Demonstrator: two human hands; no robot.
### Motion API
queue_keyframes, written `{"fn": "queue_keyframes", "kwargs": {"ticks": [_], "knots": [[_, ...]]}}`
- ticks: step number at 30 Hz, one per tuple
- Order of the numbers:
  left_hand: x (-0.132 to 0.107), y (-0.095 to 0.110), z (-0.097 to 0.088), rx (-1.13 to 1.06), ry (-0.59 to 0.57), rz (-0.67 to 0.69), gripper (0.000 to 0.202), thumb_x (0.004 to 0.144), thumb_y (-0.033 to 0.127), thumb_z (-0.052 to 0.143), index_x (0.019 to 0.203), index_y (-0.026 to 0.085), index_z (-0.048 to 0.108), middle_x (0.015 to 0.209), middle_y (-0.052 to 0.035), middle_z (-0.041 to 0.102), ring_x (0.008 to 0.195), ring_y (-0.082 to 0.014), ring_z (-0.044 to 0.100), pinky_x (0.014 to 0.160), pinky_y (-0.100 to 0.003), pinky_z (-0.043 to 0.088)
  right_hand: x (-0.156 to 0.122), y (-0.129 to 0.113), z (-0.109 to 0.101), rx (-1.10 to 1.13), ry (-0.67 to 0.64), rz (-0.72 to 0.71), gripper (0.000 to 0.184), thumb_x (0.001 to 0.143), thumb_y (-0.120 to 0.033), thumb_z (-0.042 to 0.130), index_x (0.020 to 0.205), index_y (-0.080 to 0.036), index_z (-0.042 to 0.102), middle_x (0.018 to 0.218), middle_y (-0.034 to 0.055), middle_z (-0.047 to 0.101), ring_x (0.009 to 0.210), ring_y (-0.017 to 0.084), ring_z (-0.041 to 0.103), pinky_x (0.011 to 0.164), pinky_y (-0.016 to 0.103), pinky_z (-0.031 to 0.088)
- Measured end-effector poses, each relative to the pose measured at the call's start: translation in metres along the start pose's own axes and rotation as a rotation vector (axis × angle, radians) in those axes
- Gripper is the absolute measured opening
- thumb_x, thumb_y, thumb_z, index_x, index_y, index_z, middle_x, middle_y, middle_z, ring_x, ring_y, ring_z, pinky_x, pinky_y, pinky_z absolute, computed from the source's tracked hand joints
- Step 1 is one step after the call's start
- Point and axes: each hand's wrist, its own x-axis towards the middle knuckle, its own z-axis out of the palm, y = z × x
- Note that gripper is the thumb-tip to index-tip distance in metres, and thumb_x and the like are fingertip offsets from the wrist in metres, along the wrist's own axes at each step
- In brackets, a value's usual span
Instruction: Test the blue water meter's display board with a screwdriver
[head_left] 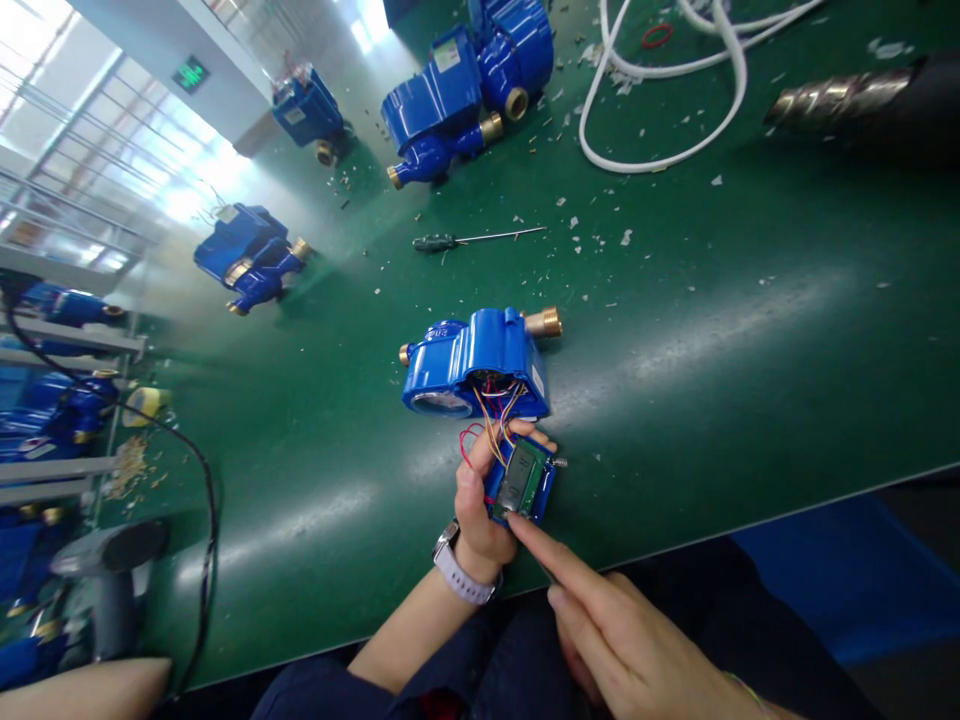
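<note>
My left hand (pixel 476 505), with a watch on the wrist, is closed around a small blue cover holding a green circuit board (pixel 523 480). Coloured wires (pixel 491 415) run from the board up into an opened blue water meter (pixel 472 362) lying on the green table (pixel 712 330) just beyond. My right hand (pixel 622 630) points with its index finger stretched out, the tip touching the near edge of the board; the other fingers are curled and I see nothing in them.
Several more blue meters lie at the back: one pair (pixel 465 95), one (pixel 251 255) at left, one (pixel 307 110) farther off. A screwdriver (pixel 472 240) lies mid-table. A white hose (pixel 675 80) and a metal tube (pixel 840 95) lie at the back right. Small debris is scattered about. Shelves stand left.
</note>
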Motion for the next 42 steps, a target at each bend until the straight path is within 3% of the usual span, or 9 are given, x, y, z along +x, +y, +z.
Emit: {"fn": "queue_keyframes", "kwargs": {"ticks": [6,11,16,20,23,25,29,34,42], "knots": [[0.001,0.0,0.0,-0.042,-0.009,0.001,0.054,0.092,0.061,0.05,0.107,0.015,0.073,0.093,-0.0097,0.071,0.087,-0.0211,0.069,0.081,-0.031,0.057,0.004,-0.005,0.003,0.125,0.005,0.035,0.063,0.102,-0.032,0.028,0.161,-0.008,0.025,0.057,-0.0013,0.048,0.048,0.016,0.045,0.046,0.022,0.037],[0.003,0.004,-0.003,-0.105,-0.041,-0.066,0.054,0.091,0.061,0.051,0.105,0.014,0.073,0.093,-0.0106,0.07,0.086,-0.0223,0.069,0.081,-0.033,0.058,-0.002,-0.021,-0.001,0.369,-0.004,0.147,0.057,0.104,-0.036,0.034,0.154,-0.01,0.028,0.062,-0.0052,0.042,0.051,0.013,0.035,0.051,0.022,0.032],[0.003,0.007,-0.006,-0.121,-0.047,-0.115,0.057,0.088,0.064,0.054,0.105,0.012,0.073,0.092,-0.011,0.07,0.087,-0.0224,0.07,0.082,-0.032,0.057,-0.022,-0.015,-0.021,0.448,-0.007,0.144,0.045,0.09,-0.037,0.05,0.128,-0.013,0.05,0.083,0.0017,0.049,0.068,0.015,0.045,0.062,0.023,0.04],[0.003,0.008,-0.008,-0.117,-0.061,-0.131,0.057,0.087,0.064,0.056,0.104,0.013,0.074,0.091,-0.0108,0.072,0.084,-0.0222,0.07,0.08,-0.032,0.057,-0.037,-0.005,-0.039,0.146,0.065,0.032,0.047,0.099,-0.023,0.042,0.146,-0.024,0.049,0.107,0.0052,0.064,0.079,0.014,0.064,0.072,0.021,0.054],[0.004,0.008,-0.008,-0.109,-0.059,-0.148,0.057,0.086,0.064,0.057,0.104,0.013,0.074,0.093,-0.0107,0.072,0.086,-0.023,0.07,0.082,-0.033,0.057,-0.041,-0.008,-0.048,-0.305,0.154,-0.258,0.062,0.098,-0.006,0.039,0.153,-0.035,0.04,0.125,-0.0038,0.063,0.098,0.009,0.067,0.088,0.014,0.053],[0.004,0.008,-0.009,-0.106,-0.062,-0.152,0.057,0.086,0.064,0.057,0.105,0.013,0.073,0.093,-0.0104,0.071,0.087,-0.0234,0.071,0.083,-0.033,0.057,-0.038,-0.015,-0.051,-0.544,0.184,-0.4,0.061,0.092,0.0,0.036,0.145,-0.028,0.049,0.127,-0.0041,0.063,0.109,0.009,0.064,0.093,0.012,0.05],[0.004,0.008,-0.01,-0.08,-0.056,-0.152,0.058,0.086,0.065,0.057,0.104,0.013,0.072,0.091,-0.011,0.071,0.085,-0.0245,0.07,0.081,-0.036,0.058,-0.027,-0.026,-0.053,-0.778,0.168,-0.452,0.053,0.086,-0.001,0.03,0.126,-0.017,0.06,0.115,0.0041,0.068,0.095,0.016,0.07,0.075,0.02,0.06],[0.004,0.008,-0.011,-0.081,-0.082,-0.151,0.059,0.087,0.066,0.054,0.105,0.012,0.072,0.093,-0.0117,0.07,0.085,-0.0243,0.07,0.081,-0.036,0.058,-0.019,-0.028,-0.052,-0.897,0.121,-0.435,0.054,0.084,0.0,0.032,0.127,-0.015,0.062,0.111,0.0062,0.068,0.072,0.02,0.07,0.061,0.03,0.063],[0.002,0.007,-0.009,-0.097,-0.111,-0.12,0.058,0.091,0.063,0.05,0.108,0.012,0.071,0.094,-0.0105,0.068,0.086,-0.0215,0.069,0.079,-0.033,0.057,-0.015,-0.032,-0.047,-1.138,0.237,-0.587,0.062,0.065,0.004,0.036,0.12,-0.009,0.061,0.092,0.0055,0.07,0.064,0.02,0.069,0.04,0.032,0.048]]}}
